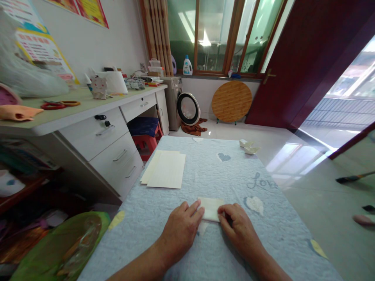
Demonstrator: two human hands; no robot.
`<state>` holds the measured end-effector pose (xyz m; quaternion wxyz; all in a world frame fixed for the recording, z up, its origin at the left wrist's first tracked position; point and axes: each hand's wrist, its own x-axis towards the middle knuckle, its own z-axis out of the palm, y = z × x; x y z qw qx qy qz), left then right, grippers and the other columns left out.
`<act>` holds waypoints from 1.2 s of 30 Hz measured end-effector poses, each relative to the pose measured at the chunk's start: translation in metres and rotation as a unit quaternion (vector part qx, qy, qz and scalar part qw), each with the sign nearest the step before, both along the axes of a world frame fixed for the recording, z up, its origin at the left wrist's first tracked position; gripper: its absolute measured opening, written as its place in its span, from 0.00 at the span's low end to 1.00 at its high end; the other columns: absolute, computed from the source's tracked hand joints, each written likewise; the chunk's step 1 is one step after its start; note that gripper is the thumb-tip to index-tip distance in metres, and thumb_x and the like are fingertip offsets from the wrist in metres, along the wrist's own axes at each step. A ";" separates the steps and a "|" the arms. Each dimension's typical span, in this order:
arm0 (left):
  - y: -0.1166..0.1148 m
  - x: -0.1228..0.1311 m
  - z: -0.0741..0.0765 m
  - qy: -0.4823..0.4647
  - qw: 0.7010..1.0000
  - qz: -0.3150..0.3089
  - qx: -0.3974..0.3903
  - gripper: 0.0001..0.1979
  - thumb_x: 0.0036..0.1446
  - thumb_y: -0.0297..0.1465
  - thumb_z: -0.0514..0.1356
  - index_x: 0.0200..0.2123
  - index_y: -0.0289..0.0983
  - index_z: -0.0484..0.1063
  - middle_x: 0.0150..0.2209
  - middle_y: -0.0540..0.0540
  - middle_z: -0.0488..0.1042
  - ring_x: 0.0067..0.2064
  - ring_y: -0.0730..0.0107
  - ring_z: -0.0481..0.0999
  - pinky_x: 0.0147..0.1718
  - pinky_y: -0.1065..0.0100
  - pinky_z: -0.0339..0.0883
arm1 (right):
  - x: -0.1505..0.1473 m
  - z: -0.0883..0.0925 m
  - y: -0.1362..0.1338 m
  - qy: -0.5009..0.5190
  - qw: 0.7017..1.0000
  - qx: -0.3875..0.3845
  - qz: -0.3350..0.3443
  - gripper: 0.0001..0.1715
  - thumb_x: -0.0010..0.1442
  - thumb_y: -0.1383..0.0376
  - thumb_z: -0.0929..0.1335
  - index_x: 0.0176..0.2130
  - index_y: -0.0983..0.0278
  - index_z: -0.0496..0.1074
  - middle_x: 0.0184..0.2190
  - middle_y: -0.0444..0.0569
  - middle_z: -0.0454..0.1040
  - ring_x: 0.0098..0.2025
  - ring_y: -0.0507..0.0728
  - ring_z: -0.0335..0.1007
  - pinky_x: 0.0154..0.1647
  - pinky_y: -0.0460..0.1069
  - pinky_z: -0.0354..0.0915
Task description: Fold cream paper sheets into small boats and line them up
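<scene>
A small folded piece of cream paper (211,209) lies on the light blue quilted cloth (216,177) right in front of me. At its left end, my left hand (182,226) holds the paper between thumb and fingers. My right hand (238,225) is closed on the right end, thumb and bent fingers pinched at the edge. Farther off to the left lies a small stack of flat cream paper sheets (167,169). Two little folded paper boats (249,148) sit near the far right corner of the cloth.
A desk with drawers (108,132) runs along the left, with scissors (60,104) on top. Below it is a green-lined bin (96,230). A stool (145,130), a washing machine with its door ajar (188,109) and a round wooden board (232,101) stand beyond.
</scene>
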<state>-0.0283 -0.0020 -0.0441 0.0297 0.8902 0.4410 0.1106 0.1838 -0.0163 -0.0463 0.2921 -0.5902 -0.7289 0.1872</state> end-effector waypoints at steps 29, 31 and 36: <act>0.014 -0.012 0.001 -0.073 0.993 -0.006 -0.090 0.21 0.62 0.21 0.53 0.56 0.40 0.69 0.58 0.48 0.73 0.48 0.59 0.76 0.49 0.59 0.71 | -0.011 0.019 -0.006 -0.199 0.962 -0.008 0.186 0.29 0.60 0.74 0.65 0.57 0.50 0.67 0.44 0.47 0.70 0.45 0.59 0.63 0.47 0.54 0.56; 0.015 -0.013 0.001 -0.084 0.991 -0.008 -0.104 0.21 0.60 0.20 0.54 0.55 0.40 0.71 0.58 0.48 0.73 0.50 0.60 0.76 0.51 0.59 0.70 | -0.013 0.023 -0.007 -0.203 0.962 -0.016 0.185 0.30 0.59 0.73 0.65 0.57 0.49 0.67 0.44 0.48 0.69 0.46 0.60 0.62 0.47 0.54 0.56; 0.016 -0.013 0.003 -0.097 0.988 -0.004 -0.116 0.20 0.60 0.20 0.54 0.52 0.40 0.73 0.59 0.49 0.72 0.50 0.60 0.76 0.51 0.59 0.70 | -0.017 0.028 -0.010 -0.214 0.960 -0.005 0.182 0.28 0.60 0.66 0.67 0.58 0.49 0.66 0.45 0.50 0.67 0.47 0.62 0.61 0.48 0.56 0.56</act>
